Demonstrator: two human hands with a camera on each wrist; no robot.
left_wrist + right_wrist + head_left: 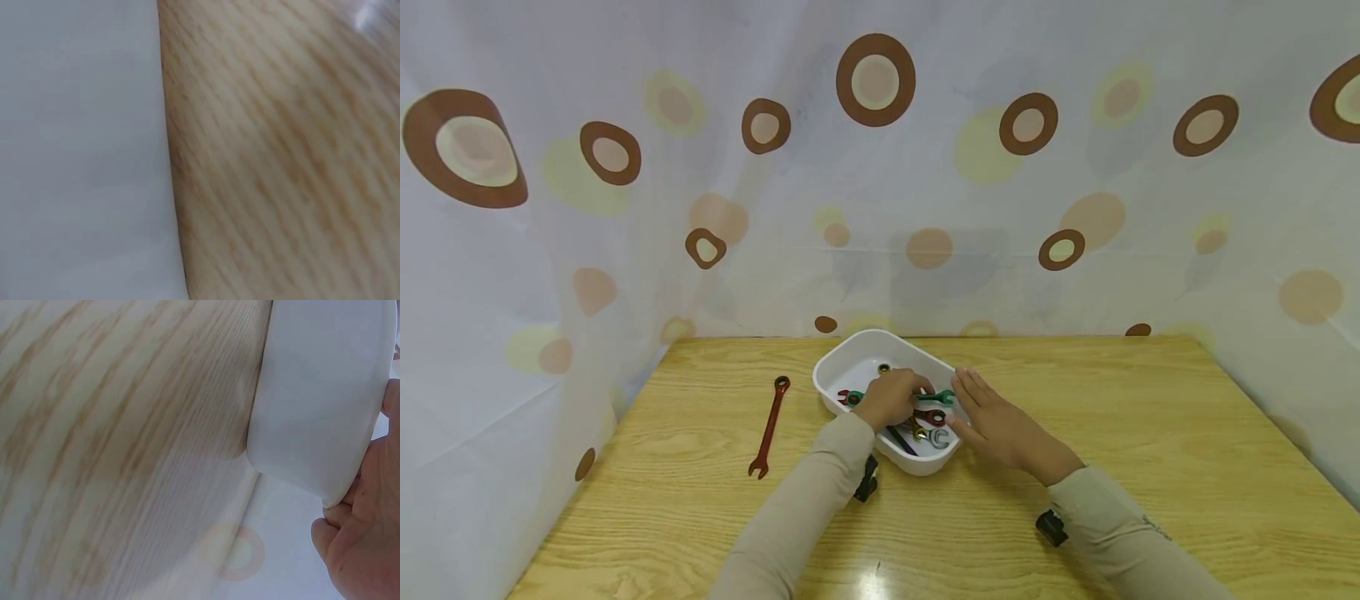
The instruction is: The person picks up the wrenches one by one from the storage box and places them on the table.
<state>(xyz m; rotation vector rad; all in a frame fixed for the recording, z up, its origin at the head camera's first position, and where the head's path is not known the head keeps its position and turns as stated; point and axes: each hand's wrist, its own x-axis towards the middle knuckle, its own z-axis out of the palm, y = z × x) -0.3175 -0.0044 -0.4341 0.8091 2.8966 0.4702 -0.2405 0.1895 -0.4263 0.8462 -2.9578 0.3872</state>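
A white tray (857, 340) stands mid-table and holds several coloured wrenches. My left hand (891, 398) reaches into it with fingers curled over a green wrench (942, 397), whose open end sticks out to the right of the fingers. A dark red wrench (934, 416) and a silver wrench (936, 437) lie just below it in the tray. My right hand (992, 417) lies with straight fingers against the tray's right side. The right wrist view shows the tray's outer wall (319, 394) with that hand (362, 550) touching it. The left wrist view, blurred, shows only the tray wall (75, 156) and the table.
A long red wrench (769, 427) lies alone on the wooden table (1112, 433) left of the tray. A spotted curtain (880, 167) closes off the back and both sides. A curtain edge (250, 550) also shows in the right wrist view.
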